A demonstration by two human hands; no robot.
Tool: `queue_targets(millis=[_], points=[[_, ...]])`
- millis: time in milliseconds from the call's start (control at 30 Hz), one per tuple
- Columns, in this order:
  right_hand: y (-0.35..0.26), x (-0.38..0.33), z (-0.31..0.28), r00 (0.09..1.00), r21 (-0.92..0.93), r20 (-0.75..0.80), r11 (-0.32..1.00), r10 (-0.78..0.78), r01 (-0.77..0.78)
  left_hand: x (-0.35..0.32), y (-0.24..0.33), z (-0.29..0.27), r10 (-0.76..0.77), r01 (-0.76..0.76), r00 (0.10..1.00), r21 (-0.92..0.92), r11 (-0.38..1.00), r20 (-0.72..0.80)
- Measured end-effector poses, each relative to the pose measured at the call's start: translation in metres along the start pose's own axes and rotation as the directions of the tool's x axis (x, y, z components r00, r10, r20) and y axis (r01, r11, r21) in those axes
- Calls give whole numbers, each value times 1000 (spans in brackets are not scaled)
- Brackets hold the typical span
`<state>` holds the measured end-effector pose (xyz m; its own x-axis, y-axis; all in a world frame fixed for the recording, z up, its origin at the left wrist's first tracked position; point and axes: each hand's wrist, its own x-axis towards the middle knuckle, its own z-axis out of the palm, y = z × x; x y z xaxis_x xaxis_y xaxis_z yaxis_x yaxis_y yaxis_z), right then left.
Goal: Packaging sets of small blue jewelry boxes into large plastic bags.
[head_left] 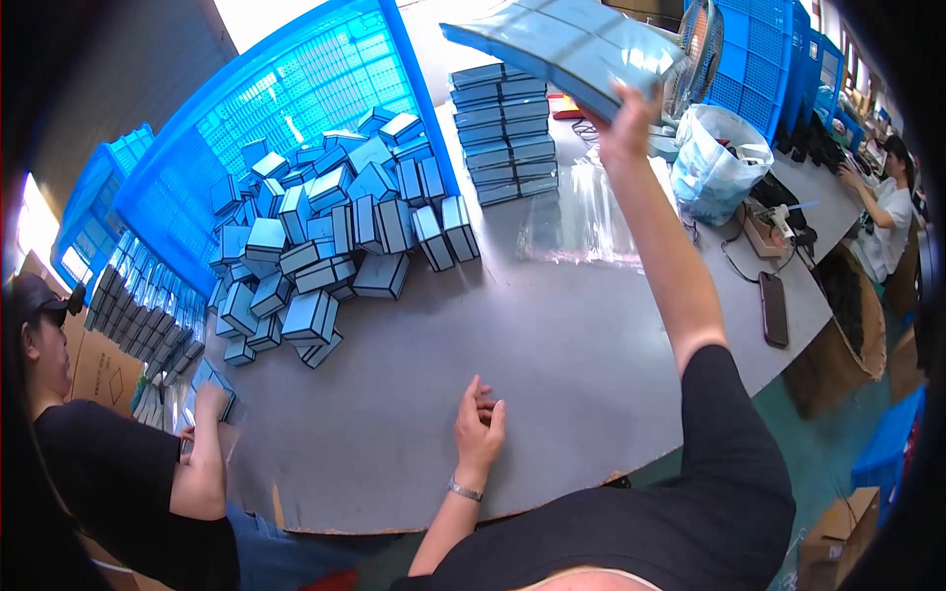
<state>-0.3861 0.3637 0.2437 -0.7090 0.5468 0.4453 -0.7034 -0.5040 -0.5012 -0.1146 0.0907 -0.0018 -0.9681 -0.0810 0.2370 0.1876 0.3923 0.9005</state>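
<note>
Blue boxes sealed in a clear-wrapped pack (576, 44), held aloft by the right hand (623, 123), fingers clamped on its lower edge; judged mid-transfer, needing a steady set-down. Left hand (479, 426) empty, loosely curled on the grey table (572, 345). Adjacent: stacked packs (505, 133), loose box pile (330, 236), blue crate (296, 89); co-workers seated either side.

Right hand (623, 123) holds a bagged pack of blue boxes (572, 44) aloft; left hand (479, 428) rests on the desk (572, 335) (grey, boxes heaped beyond).
</note>
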Motion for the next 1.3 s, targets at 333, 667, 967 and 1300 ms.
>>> queue_targets(millis=[333, 667, 967, 1300], points=[[209, 105, 122, 927, -676, -370, 668, 56, -310, -6, -21, -2, -169, 165, 985, -355, 920, 18], [198, 19, -84, 726, -877, 333, -86, 602, 473, -2, -13, -5, -208, 200, 978, -316, 927, 7], [155, -17, -241, 835, -923, 184, -202, 519, 329, 0, -15, -1, -163, 155, 987, -278, 948, -8], [83, -129, -136, 246, -767, 266, 359, 932, -532, 5, -4, -5, -273, 185, 959, -554, 812, -81]])
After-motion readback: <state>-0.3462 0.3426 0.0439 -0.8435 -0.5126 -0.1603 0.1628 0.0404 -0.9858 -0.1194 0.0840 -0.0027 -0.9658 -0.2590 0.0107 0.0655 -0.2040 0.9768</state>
